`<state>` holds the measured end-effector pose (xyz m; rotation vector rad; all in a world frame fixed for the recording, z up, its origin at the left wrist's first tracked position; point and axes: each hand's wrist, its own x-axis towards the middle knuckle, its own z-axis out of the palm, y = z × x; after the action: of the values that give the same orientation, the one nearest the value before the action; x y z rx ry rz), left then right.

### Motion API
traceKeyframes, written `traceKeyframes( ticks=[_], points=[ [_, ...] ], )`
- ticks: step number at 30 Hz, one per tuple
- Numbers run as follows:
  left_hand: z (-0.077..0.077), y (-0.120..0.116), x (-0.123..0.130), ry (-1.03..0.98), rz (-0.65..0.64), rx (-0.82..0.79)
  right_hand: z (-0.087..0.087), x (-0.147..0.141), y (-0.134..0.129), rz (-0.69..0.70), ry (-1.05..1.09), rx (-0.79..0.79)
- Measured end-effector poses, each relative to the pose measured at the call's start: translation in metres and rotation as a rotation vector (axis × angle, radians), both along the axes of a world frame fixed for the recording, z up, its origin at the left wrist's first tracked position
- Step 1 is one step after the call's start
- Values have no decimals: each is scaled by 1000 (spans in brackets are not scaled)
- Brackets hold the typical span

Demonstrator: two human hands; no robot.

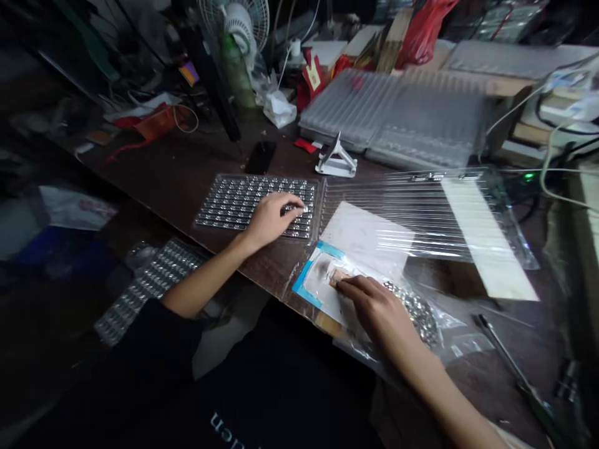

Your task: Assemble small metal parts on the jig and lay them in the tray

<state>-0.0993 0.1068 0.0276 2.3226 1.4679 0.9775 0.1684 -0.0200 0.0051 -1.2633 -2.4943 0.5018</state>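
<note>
A: Past the black shirt (281,386), what's the right hand (374,312) doing?
B: Fingers closed, pinching a tan scrap (337,277) on a blue-edged white packet (311,284), flat on the dark wooden bench (210,162) for steadiness.
A: The left hand (271,218)?
B: Open, resting on a clear plastic tray of silver studs (210,209), within easy reach.

Dim scene overall, brighter toward the right, with no light source seen. The left side and foreground are lost in heavy shadow. Glare is caught on the clear plastic sheet (402,218). The plastic trays (393,115) at the top are smeared by motion blur. The left hand (271,218) and right hand (377,312) are fairly sharp. The edges are bowed by wide-lens distortion.
</note>
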Motion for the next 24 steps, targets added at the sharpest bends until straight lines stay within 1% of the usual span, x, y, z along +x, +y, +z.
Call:
traceKeyframes(
  ticks=[2,4,6,8,11,13,16,20,22,24],
  points=[
    [1,40,-6,-20,26,-21,3,-1,1,34,33,-21],
    [-2,75,-5,-25,42,-60,8,2,2,47,92,-36],
    [-7,101,1,11,37,-102,14,9,2,17,176,-18],
    [-12,116,9,91,29,-147,19,19,2,-37,257,35],
    [-16,125,16,194,29,-189,25,37,3,-95,323,100],
    [-15,127,16,230,36,-198,29,47,3,-118,324,95],
    [-11,130,9,293,54,-228,32,57,0,-141,235,6],
    [-4,136,-4,446,116,-278,32,60,-6,-138,52,-192],
    [1,134,-5,513,127,-290,31,59,-9,-150,-15,-236],
    [8,128,2,533,104,-257,31,55,-11,-162,-62,-241]
  ],
)
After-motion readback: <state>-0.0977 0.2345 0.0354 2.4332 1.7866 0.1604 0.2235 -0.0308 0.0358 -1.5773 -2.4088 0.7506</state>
